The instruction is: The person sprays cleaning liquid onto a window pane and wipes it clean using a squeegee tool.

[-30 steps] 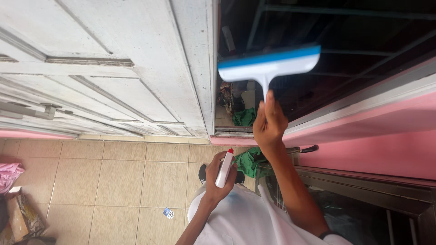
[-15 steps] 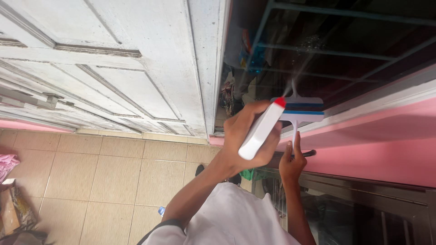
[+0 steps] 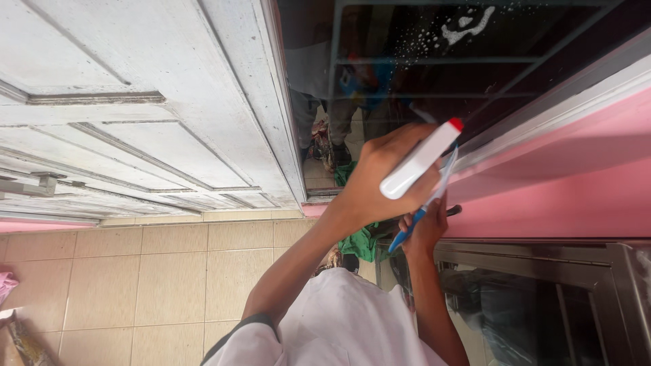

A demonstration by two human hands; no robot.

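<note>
My left hand [image 3: 369,186] is raised and shut on a white spray bottle [image 3: 415,166] whose red nozzle points at the dark window glass [image 3: 407,68]. White foam and droplets [image 3: 466,26] cling to the glass above the nozzle. Just below and behind the bottle, my right hand [image 3: 426,230] grips a blue and white squeegee [image 3: 405,235], seen almost edge-on and partly hidden by the bottle. Both hands are close together at the window's lower edge.
A worn white panelled door [image 3: 135,102] fills the left. A pink wall [image 3: 556,183] runs along the window frame. A green cloth [image 3: 363,244] lies by the doorway on the beige tiled floor [image 3: 169,278]. A metal-framed glass unit [image 3: 542,298] stands at the lower right.
The left hand lifted the bottle from waist height and sprayed the glass, where foam now shows. The right hand brought the squeegee down from the glass to beside the bottle.
</note>
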